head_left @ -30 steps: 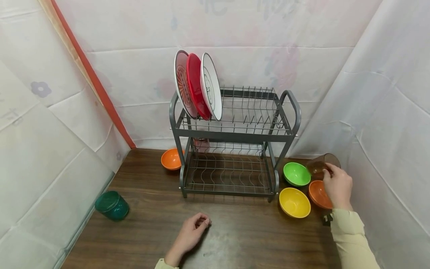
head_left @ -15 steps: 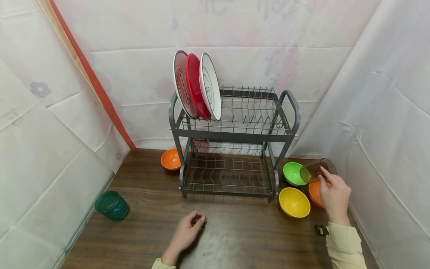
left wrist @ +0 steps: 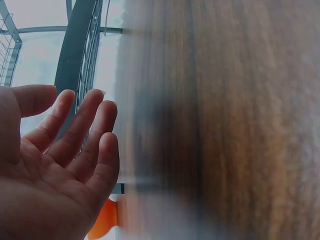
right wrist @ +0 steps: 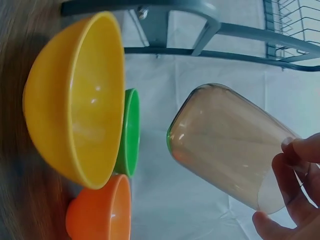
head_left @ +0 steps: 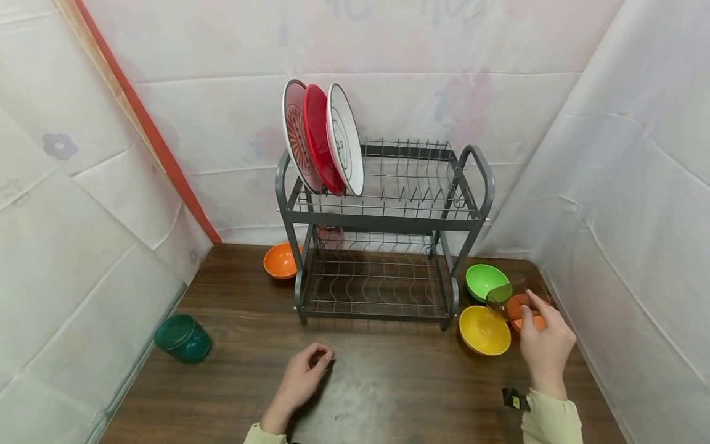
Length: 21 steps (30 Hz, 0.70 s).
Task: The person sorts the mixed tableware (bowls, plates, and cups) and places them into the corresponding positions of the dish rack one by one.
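Observation:
My right hand pinches a clear brown plastic tumbler near its rim, thumb on one side and fingers on the other. The tumbler is tilted in the air, its closed end pointing left in the head view. Beneath and around it are a green bowl, a yellow bowl and an orange bowl, which shows partly through the tumbler in the head view. My left hand is at the front of the wooden table, fingers loosely bent and holding nothing.
A two-tier dark dish rack stands mid-table, with several plates upright at its upper left. Another orange bowl sits behind its left leg. A teal tumbler lies at the left edge. White sheets enclose the back and sides.
My right hand has brought the tumbler toward me and slightly left, from beside the green bowl to over the orange one. My left hand has slid slightly left.

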### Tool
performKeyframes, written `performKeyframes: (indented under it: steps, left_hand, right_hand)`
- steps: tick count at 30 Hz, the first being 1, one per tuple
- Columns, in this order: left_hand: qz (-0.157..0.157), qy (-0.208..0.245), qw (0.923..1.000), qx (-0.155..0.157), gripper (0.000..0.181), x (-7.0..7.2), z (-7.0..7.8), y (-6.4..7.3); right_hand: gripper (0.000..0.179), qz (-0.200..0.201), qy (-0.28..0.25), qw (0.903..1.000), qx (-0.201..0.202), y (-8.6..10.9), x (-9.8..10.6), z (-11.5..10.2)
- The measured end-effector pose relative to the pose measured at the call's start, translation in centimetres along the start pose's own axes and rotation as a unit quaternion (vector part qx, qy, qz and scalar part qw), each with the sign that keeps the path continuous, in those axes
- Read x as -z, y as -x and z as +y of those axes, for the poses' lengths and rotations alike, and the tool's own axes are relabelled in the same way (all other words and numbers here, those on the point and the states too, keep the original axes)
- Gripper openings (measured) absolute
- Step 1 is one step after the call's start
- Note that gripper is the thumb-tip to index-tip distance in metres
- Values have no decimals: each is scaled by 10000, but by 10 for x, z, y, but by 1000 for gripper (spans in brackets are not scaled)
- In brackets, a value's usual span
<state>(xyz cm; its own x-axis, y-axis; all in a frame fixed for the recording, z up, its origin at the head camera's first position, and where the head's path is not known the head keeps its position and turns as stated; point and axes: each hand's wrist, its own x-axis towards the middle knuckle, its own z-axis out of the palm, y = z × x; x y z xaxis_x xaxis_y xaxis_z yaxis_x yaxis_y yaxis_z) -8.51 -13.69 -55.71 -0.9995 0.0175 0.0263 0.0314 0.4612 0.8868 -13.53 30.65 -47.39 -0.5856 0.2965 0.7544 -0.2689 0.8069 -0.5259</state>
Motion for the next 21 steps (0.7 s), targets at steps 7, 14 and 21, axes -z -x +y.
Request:
performKeyframes:
  steps: [7, 14, 21]
  left_hand:
    - [130, 129, 9998, -42, 7, 3, 0, -1]
    - [262, 314, 9992, -17, 6, 5, 2, -3]
    - [347, 449, 9983, -103, 6, 0, 1, -2]
  right_hand:
    - [28, -84, 32, 9999, -123, 10, 7, -12]
    - [29, -218, -477, 9984, -187, 29, 13, -25]
    - [32, -339, -868, 9953, 254, 48, 10, -37]
